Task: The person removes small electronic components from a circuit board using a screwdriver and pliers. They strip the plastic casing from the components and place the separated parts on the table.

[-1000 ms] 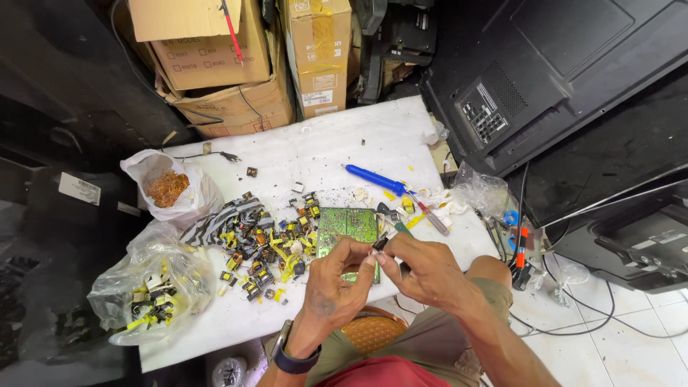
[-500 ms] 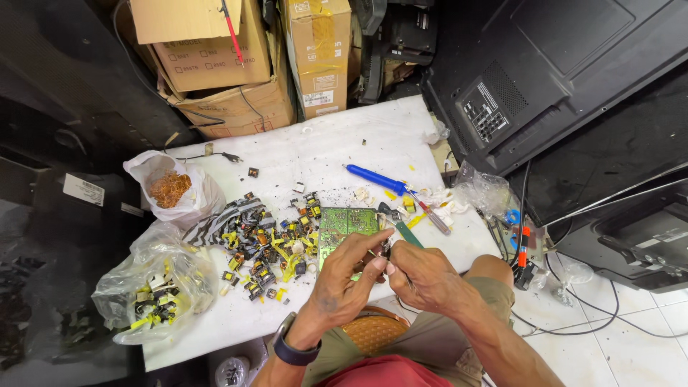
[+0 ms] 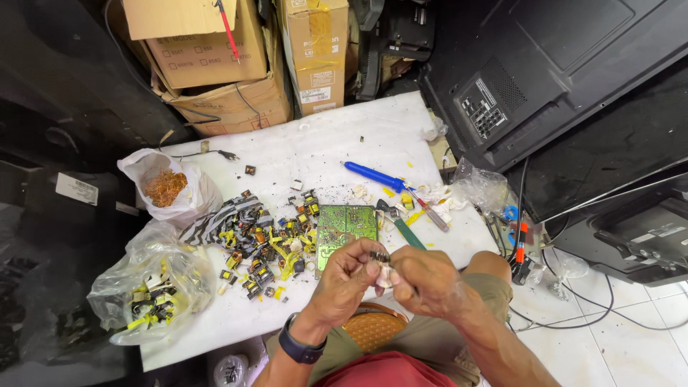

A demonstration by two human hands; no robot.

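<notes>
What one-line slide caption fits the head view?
Both hands, left and right, pinch a small part above a green board, beside a parts pile on a white table.

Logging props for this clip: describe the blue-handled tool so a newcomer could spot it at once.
On the white table, look right of centre, above the green circuit board. The blue-handled tool lies there at a slant, the only long solid-blue thing, unlike the green-handled tool below it.
</notes>
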